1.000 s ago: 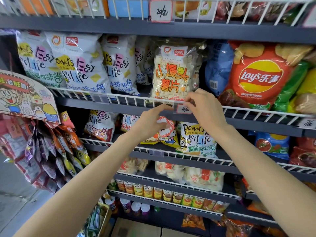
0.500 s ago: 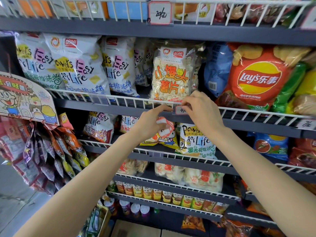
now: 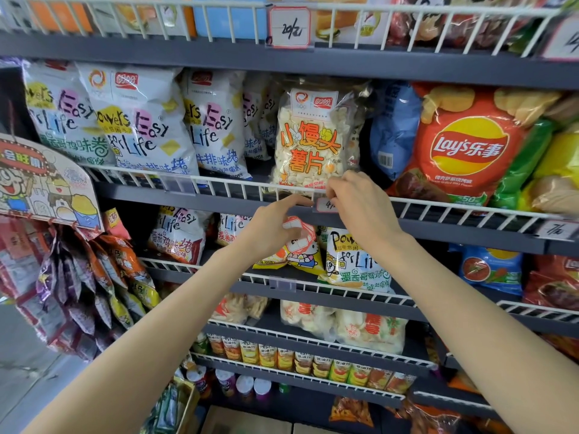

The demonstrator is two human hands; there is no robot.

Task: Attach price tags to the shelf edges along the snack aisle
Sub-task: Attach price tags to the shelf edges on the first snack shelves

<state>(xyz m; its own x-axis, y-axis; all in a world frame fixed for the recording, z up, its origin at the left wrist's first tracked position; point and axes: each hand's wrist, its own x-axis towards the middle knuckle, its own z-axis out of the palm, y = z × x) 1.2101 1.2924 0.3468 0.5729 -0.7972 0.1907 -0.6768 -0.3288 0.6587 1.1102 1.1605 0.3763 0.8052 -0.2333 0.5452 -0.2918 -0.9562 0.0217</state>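
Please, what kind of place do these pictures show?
Most likely a small shop's snack aisle: wire-fronted shelves packed with snack bags such as a Lay's bag, and handwritten price tags clipped to the shelf edges.

both hands at front rail point(image 3: 219, 186) of second shelf: right hand point(image 3: 360, 208) on price tag point(image 3: 324, 204), left hand point(image 3: 269, 227) just left of it. clear snack bag point(image 3: 313, 139) directly behind tag. lay's bag point(image 3: 463, 145) to its right. another tag point(image 3: 289, 26) on the rail above; hanging packets point(image 3: 78, 292) far left.
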